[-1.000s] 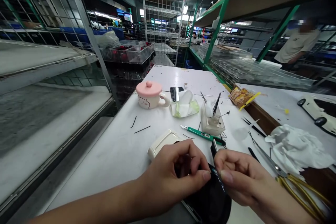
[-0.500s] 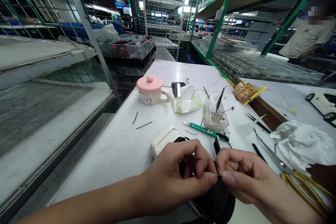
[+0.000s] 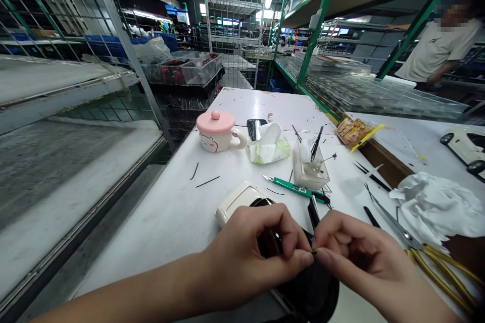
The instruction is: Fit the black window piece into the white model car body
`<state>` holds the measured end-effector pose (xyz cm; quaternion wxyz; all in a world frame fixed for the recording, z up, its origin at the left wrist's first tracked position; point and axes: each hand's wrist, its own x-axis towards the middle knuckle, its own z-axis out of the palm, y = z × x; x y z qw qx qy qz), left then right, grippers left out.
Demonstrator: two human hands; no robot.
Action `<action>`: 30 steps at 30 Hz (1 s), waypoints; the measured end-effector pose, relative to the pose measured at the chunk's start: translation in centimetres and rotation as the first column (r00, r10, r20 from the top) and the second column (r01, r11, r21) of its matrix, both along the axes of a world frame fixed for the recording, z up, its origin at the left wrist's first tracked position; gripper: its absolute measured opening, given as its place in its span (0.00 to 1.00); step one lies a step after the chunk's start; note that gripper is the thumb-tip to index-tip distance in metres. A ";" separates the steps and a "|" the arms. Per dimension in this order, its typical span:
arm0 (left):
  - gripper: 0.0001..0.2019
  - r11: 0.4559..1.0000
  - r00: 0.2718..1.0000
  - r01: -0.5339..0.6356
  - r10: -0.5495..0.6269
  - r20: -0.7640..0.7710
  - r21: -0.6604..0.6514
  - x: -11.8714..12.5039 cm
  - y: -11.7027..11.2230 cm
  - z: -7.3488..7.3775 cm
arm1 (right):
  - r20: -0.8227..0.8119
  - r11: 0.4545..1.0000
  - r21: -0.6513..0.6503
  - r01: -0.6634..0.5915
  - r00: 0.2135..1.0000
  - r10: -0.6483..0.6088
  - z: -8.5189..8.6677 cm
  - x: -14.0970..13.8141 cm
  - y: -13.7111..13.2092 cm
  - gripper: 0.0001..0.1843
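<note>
Low in the view, my left hand [image 3: 261,252] is closed in a pinch. My right hand [image 3: 356,257] pinches too, its fingertips meeting those of the left. A tiny dark piece [image 3: 314,252] shows between the fingertips; its kind is too small to tell. Beneath the hands is a cream model car [image 3: 242,197] with glossy black parts [image 3: 322,292], largely covered by my left hand. Just beyond my right fingers, a narrow black part [image 3: 313,212] sticks up. A green craft knife [image 3: 291,186] lies past the hands.
A pink-lidded mug [image 3: 215,133], a tissue pack [image 3: 269,149] and a holder with tools [image 3: 310,169] stand farther back. Gold-handled scissors [image 3: 413,245], tweezers [image 3: 373,176] and white cloth [image 3: 435,207] lie right. A person [image 3: 439,50] stands beyond the rack.
My right hand has shifted and turned slightly, with its fingertips a little higher. The tiny piece between the fingertips shows more clearly. The person at the right has moved slightly.
</note>
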<state>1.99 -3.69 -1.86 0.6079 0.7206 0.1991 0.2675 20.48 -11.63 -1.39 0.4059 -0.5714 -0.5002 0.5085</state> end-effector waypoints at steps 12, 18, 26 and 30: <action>0.12 0.987 0.999 -0.041 0.037 0.029 0.156 0.1 -0.2 0.3 | 0.313 0.921 0.368 -0.124 0.950 0.003 -1.8 0.4 -0.3 0.10; 0.12 0.975 0.998 -0.054 0.051 0.024 0.213 0.1 -0.2 0.2 | 0.538 0.786 0.551 -0.280 0.840 -0.077 -1.7 0.3 -0.2 0.08; 0.12 0.955 0.998 -0.053 0.056 -0.001 0.293 0.1 -0.5 -0.2 | 0.581 0.726 0.614 -0.311 0.801 -0.148 -1.2 0.0 -0.2 0.07; 0.11 0.956 0.999 -0.037 0.036 0.010 0.289 0.1 -0.5 -0.3 | 0.582 0.675 0.662 -0.325 0.790 -0.190 -1.5 0.1 -0.1 0.06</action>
